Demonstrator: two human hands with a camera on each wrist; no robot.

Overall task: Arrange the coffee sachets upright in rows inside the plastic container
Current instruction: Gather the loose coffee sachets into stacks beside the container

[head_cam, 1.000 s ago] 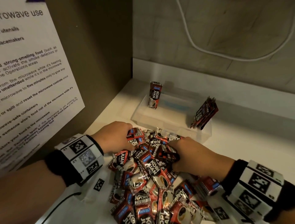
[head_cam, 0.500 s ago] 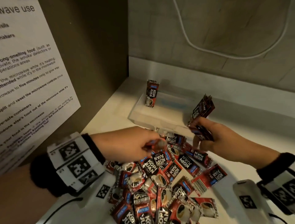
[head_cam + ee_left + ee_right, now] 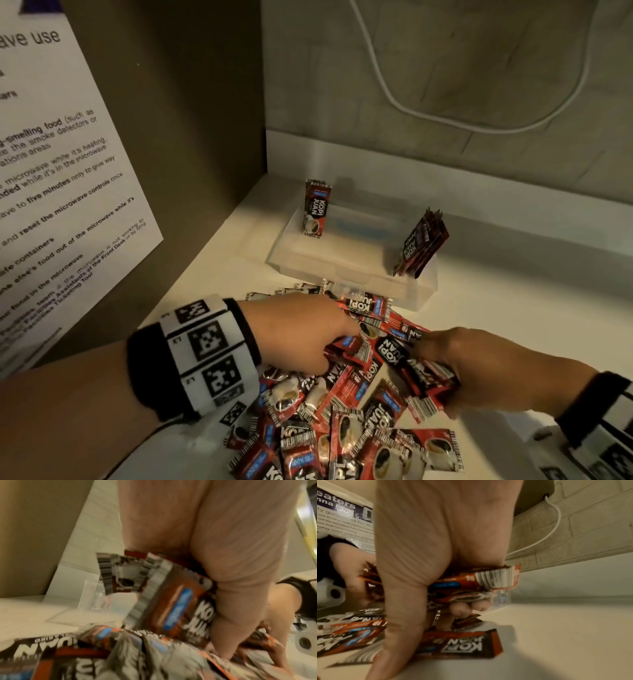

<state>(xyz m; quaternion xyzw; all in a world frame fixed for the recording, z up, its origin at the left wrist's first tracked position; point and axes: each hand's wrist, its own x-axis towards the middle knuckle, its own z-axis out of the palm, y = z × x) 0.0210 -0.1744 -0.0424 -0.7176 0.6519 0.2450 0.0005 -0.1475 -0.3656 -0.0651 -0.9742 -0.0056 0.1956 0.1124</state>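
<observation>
Coffee sachets (image 3: 346,404) lie heaped on the counter (image 3: 513,308) under both hands, just short of the plastic container (image 3: 346,270). From the head view, the left hand (image 3: 294,337) curls into the pile and the right hand (image 3: 486,370) clasps several sachets. The left wrist view, blurred, shows the left grip closed, thumb (image 3: 243,574) pressing sachets (image 3: 173,600). In the right wrist view, the right grip is closed round a stack of sachets (image 3: 481,582), fingertips (image 3: 462,608) curled beneath.
</observation>
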